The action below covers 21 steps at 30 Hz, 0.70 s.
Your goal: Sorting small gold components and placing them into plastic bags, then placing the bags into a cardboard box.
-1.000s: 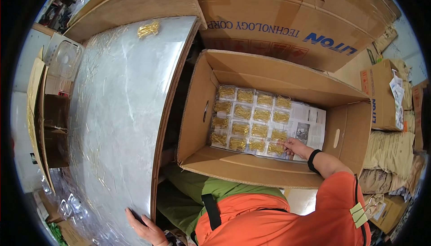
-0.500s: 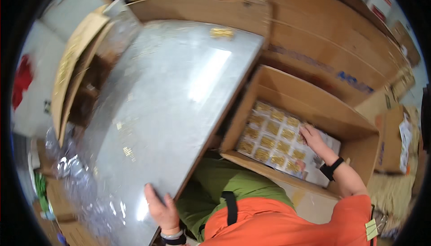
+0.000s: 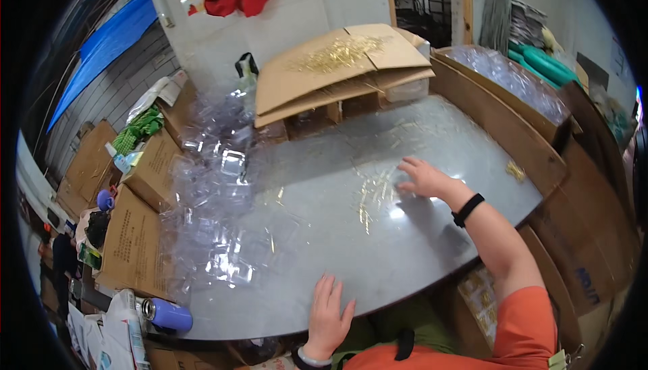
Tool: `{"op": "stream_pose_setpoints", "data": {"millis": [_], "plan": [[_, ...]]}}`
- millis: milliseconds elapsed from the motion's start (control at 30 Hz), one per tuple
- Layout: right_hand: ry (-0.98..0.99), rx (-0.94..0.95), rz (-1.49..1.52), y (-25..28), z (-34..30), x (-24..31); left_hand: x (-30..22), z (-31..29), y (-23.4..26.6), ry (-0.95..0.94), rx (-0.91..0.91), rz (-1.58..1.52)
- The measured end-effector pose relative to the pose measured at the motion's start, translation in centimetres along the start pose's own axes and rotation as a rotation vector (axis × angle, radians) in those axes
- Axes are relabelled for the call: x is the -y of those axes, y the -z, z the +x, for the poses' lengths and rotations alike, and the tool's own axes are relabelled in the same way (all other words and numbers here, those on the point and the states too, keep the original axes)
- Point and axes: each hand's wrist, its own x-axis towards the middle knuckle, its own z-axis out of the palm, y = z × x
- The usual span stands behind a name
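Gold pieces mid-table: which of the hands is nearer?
Right: the right hand is beside the gold pieces; the left hand is farther, at the near table edge.

Has loose pins (image 3: 365, 218) strewn mid-tabletop (image 3: 324, 255), just left of the right hand (image 3: 426, 178); a pin bundle (image 3: 515, 171) by the far right edge; plastic boxes (image 3: 233, 161) heaped along the left; a flask (image 3: 169, 315) at the near left corner. Holds more pins (image 3: 344, 53) on a cardboard sheet (image 3: 297, 90) behind, and pin packs (image 3: 483, 299) in a carton (image 3: 557, 292) below, right.
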Motion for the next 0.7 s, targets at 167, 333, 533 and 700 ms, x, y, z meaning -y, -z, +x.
{"op": "stream_pose_setpoints", "data": {"millis": [167,333,533,700], "plan": [[-0.348,-0.181,0.029,-1.2,7.3,-6.4,3.1,-2.0,1.4,0.138,-0.084,0.208],[-0.584,-0.210,-0.144,0.2,6.9,-14.3,2.6,-1.5,1.6,0.173,-0.026,0.239],[-0.829,-0.151,-0.184,4.3,1.7,-21.2,2.8,-1.0,1.6,0.129,-0.028,0.265],[-0.834,-0.040,-0.137,3.2,2.2,-22.0,3.7,-1.5,0.9,0.099,-0.047,0.305]]}}
